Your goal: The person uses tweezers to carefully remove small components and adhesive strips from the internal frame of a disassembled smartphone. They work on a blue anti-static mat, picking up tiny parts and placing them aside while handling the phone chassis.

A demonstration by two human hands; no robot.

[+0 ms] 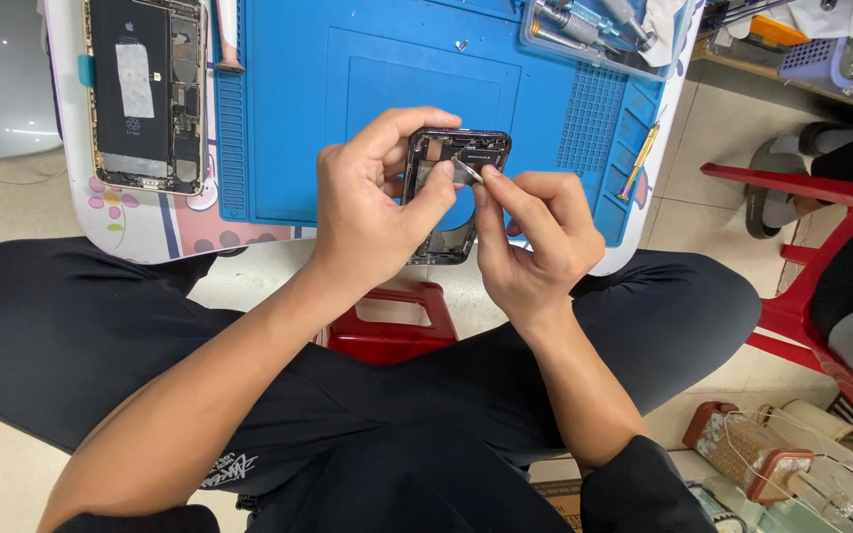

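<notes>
The blue work mat [367, 89] is the landmark. Its middle lies bare, open to a hand from the near edge. At its left edge an opened phone [146, 94] blocks passage; at its far right corner a clear tray of tools [599, 30] does. A yellow screwdriver [639, 161] lies along its right side.

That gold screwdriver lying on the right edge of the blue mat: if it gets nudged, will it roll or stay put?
The gold screwdriver looks slim and round, so it would probably roll. It lies beside the blue mat's ribbed strip, which may catch it. It sits near the table edge, so a push could send it off.
</notes>
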